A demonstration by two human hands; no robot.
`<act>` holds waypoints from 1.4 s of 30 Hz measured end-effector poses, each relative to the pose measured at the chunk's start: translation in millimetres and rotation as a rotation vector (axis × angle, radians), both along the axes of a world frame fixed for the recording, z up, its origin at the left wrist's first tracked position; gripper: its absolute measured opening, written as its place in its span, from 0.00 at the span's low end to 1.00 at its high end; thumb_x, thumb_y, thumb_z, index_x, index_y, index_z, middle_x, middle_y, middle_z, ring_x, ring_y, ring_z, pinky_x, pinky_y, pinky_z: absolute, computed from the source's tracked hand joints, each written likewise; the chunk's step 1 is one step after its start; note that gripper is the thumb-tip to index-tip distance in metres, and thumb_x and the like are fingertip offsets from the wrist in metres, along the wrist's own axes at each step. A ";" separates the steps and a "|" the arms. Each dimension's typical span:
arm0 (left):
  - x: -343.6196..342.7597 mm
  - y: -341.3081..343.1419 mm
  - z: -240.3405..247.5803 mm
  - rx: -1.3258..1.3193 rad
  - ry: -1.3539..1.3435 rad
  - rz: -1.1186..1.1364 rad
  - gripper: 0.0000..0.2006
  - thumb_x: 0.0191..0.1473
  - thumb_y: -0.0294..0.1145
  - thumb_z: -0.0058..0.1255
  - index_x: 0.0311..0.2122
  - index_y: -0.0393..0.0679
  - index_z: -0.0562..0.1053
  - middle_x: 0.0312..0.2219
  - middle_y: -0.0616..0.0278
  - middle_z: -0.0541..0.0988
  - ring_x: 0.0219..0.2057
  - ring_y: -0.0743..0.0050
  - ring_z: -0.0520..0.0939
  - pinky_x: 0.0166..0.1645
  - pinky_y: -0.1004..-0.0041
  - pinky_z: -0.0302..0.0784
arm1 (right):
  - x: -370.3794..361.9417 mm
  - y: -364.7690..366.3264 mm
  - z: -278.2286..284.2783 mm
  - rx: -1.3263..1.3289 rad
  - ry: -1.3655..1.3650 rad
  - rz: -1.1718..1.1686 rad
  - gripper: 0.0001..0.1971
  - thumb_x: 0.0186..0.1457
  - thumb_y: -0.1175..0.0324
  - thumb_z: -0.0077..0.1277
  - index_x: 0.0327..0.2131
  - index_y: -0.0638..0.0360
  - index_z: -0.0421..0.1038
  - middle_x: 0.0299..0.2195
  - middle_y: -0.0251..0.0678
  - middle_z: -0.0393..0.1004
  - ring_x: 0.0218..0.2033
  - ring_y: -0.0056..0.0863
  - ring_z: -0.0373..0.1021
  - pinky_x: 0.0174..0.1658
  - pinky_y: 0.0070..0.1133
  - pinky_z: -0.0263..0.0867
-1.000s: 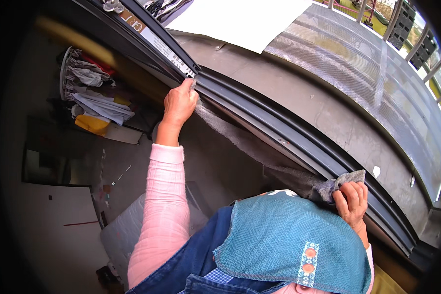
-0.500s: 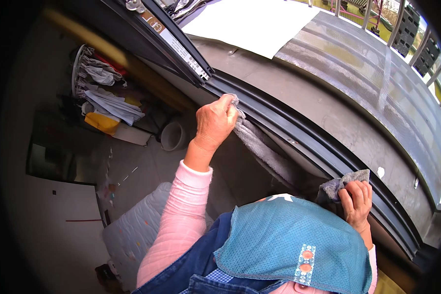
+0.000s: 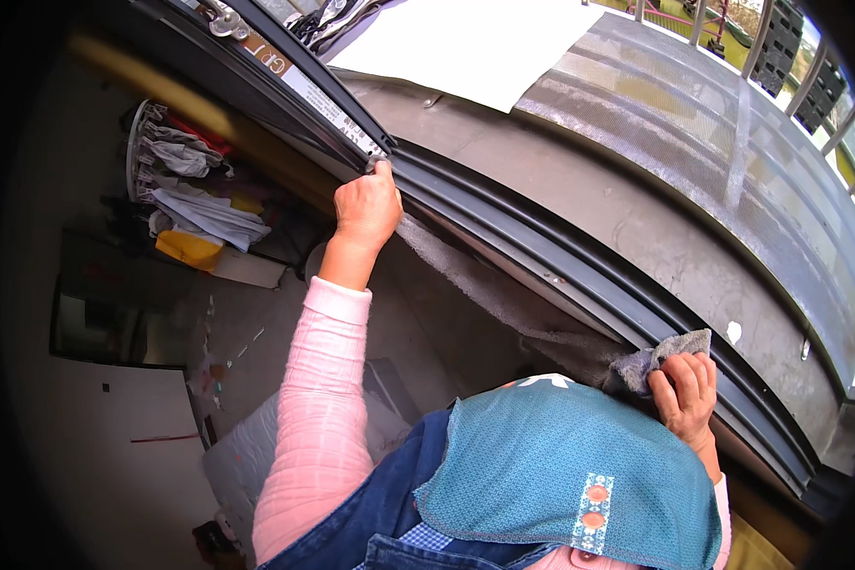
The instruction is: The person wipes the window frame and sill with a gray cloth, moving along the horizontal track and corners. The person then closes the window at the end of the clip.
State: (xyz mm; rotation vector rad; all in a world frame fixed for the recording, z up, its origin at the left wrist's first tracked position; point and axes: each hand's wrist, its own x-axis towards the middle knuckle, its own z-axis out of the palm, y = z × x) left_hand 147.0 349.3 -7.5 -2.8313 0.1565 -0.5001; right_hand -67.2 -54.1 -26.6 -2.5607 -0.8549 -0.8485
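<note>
A long grey cloth [image 3: 465, 276] stretches between my two hands, its middle sagging below the inner edge of a dark window track [image 3: 503, 225]. My left hand [image 3: 369, 211] is closed on one end, pressing at the track beside the lower corner of the slanted window sash [image 3: 328, 109]. Only a scrap of cloth shows at its fingertips. Farther right along the same track, my right hand [image 3: 684, 394] has its fingers curled over the bunched other end, which rests on the frame. Part of the cloth near that hand is hidden behind my clothing.
Beyond the track lie a grey sill [image 3: 579, 180], a white sheet [image 3: 456, 47] and a ribbed metal-mesh panel [image 3: 646, 104], with a railing behind. Inside, below, are a hanger rack with clothes [image 3: 185, 152], a mattress [image 3: 247, 456] and a white door [image 3: 123, 427].
My left hand has slid up and left along the track to the sash corner, drawing the cloth longer and straighter. My right hand stays nearly in place.
</note>
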 end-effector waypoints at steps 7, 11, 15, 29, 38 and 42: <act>-6.9 17.2 -9.5 -0.391 -0.041 0.020 0.15 0.48 0.30 0.47 0.43 0.43 0.72 0.20 0.45 0.77 0.23 0.43 0.79 0.30 0.52 0.72 | 2.2 -0.9 -1.1 0.009 -0.003 0.029 0.13 0.31 0.72 0.54 0.28 0.56 0.70 0.33 0.37 0.67 0.33 0.32 0.67 0.36 0.31 0.65; -13.0 10.9 -0.4 -0.967 0.167 -0.076 0.14 0.45 0.26 0.46 0.39 0.39 0.74 0.21 0.44 0.75 0.21 0.52 0.78 0.30 0.67 0.74 | 2.9 1.4 -1.9 0.009 -0.008 -0.003 0.13 0.31 0.71 0.54 0.28 0.56 0.70 0.33 0.37 0.67 0.33 0.32 0.67 0.36 0.32 0.65; -29.5 -5.1 -2.3 -0.956 0.192 -0.202 0.12 0.47 0.24 0.47 0.39 0.34 0.74 0.15 0.72 0.67 0.18 0.89 0.63 0.23 0.81 0.61 | 2.8 3.5 -2.8 0.013 -0.017 -0.038 0.13 0.31 0.70 0.53 0.29 0.56 0.70 0.33 0.38 0.67 0.33 0.33 0.67 0.37 0.32 0.65; 23.8 -1.3 37.1 -0.108 0.178 0.060 0.13 0.47 0.33 0.44 0.36 0.45 0.79 0.29 0.47 0.80 0.33 0.47 0.81 0.39 0.57 0.76 | 3.4 0.8 -4.4 0.044 -0.010 0.012 0.17 0.32 0.70 0.53 0.32 0.57 0.68 0.33 0.38 0.68 0.30 0.31 0.67 0.34 0.30 0.64; 9.1 6.3 46.1 -0.469 -0.246 0.101 0.14 0.50 0.33 0.51 0.44 0.49 0.70 0.22 0.50 0.77 0.25 0.48 0.79 0.31 0.58 0.71 | 1.7 -4.3 -4.6 -0.007 0.013 0.025 0.14 0.36 0.72 0.53 0.32 0.55 0.69 0.33 0.37 0.68 0.32 0.30 0.67 0.34 0.29 0.64; 16.1 0.7 32.7 -0.383 -0.248 -0.066 0.12 0.52 0.32 0.50 0.44 0.54 0.73 0.24 0.50 0.79 0.28 0.46 0.80 0.33 0.57 0.73 | 1.5 -4.1 -6.7 -0.017 -0.001 0.021 0.13 0.37 0.72 0.53 0.32 0.55 0.69 0.33 0.37 0.68 0.33 0.30 0.67 0.35 0.29 0.64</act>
